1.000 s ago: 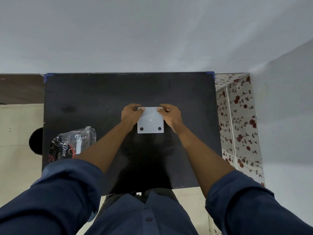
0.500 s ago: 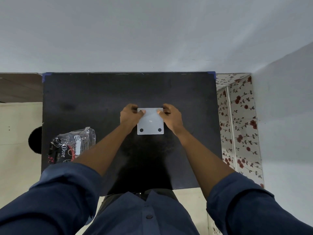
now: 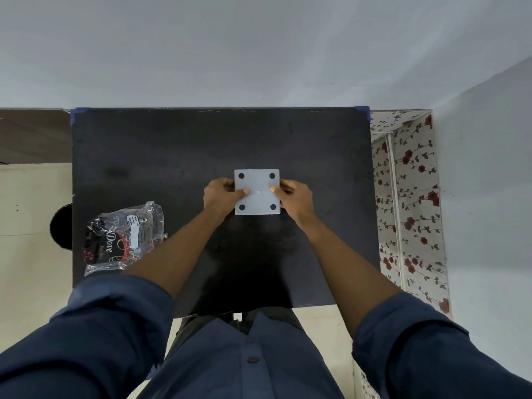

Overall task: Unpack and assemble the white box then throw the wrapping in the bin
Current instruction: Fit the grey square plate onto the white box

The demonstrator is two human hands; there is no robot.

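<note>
A white square box (image 3: 257, 182) with a black dot near each of its corners is over the middle of the black table (image 3: 178, 151). My left hand (image 3: 221, 197) grips its left side, thumb on the top face. My right hand (image 3: 296, 198) grips its right side the same way. Whether the box rests on the table or is lifted a little, I cannot tell. The crumpled clear wrapping (image 3: 123, 237), with black and red "Dove" print, lies near the table's left edge.
A round black bin (image 3: 61, 227) stands on the floor just left of the table, partly hidden by it. A white floral-patterned panel (image 3: 408, 203) runs along the table's right side. A pale wall is behind the table.
The box's far edge has come into full view, so all of its corner dots now show. Both hands slid from the far corners down to the middle of its sides.
</note>
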